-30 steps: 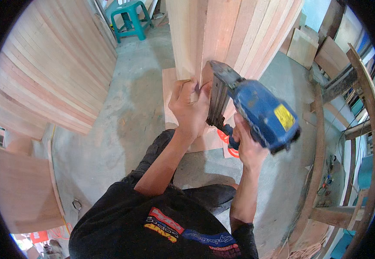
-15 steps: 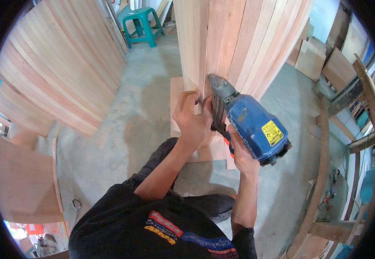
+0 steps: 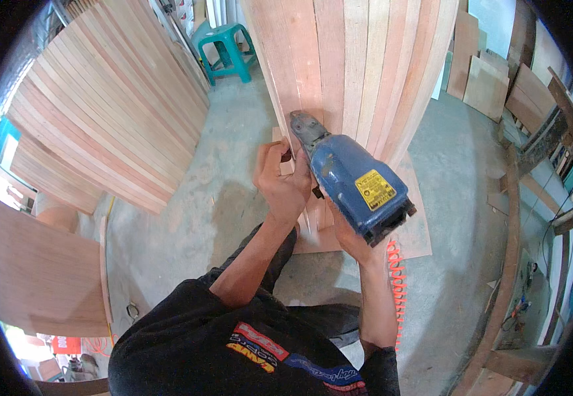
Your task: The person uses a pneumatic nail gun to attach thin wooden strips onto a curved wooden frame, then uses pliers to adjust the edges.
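A tall upright piece of joined wooden slats (image 3: 366,72) stands in front of me on a thin wooden board (image 3: 418,224). My right hand (image 3: 350,232) holds a blue nail gun (image 3: 356,181) by its grip, mostly hidden beneath the tool's body. The grey nose of the gun touches or nearly touches the slats by their left edge. Just below the nose, my left hand (image 3: 283,178) pinches that edge, its fingers curled round the side and its thumb on the front. An orange coiled air hose (image 3: 397,284) hangs beside my right forearm.
Another large slatted wooden panel (image 3: 115,99) leans at the left, above a plain wooden sheet (image 3: 42,264). A green plastic stool (image 3: 228,56) stands at the back. Wooden frames (image 3: 507,264) and board offcuts (image 3: 488,86) line the right side.
The slatted piece has turned, so its front faces me more squarely. The nail gun and both hands have shifted left along with its edge. The orange hose has come into view.
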`<state>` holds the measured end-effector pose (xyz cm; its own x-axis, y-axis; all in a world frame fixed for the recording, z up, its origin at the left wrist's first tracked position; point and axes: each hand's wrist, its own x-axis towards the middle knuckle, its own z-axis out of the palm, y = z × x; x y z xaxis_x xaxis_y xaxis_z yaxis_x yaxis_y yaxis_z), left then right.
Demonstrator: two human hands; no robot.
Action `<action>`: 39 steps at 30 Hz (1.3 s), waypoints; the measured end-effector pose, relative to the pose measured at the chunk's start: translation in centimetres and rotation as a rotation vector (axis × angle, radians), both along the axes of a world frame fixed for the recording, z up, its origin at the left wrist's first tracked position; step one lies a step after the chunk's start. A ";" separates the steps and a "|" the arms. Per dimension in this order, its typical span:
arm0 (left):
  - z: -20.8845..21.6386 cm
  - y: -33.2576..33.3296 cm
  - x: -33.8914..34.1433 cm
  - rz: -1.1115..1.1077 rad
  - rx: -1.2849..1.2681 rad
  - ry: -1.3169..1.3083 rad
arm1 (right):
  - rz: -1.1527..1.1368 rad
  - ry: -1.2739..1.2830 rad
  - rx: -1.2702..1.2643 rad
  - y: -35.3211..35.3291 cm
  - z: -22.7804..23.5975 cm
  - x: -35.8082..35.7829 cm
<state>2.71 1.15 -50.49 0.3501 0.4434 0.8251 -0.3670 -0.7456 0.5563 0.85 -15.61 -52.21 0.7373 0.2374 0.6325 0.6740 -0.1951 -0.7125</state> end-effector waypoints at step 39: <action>-10.6 1.9 -0.9 0.016 0.081 0.206 | -0.176 0.613 0.304 2.9 -1.8 -6.5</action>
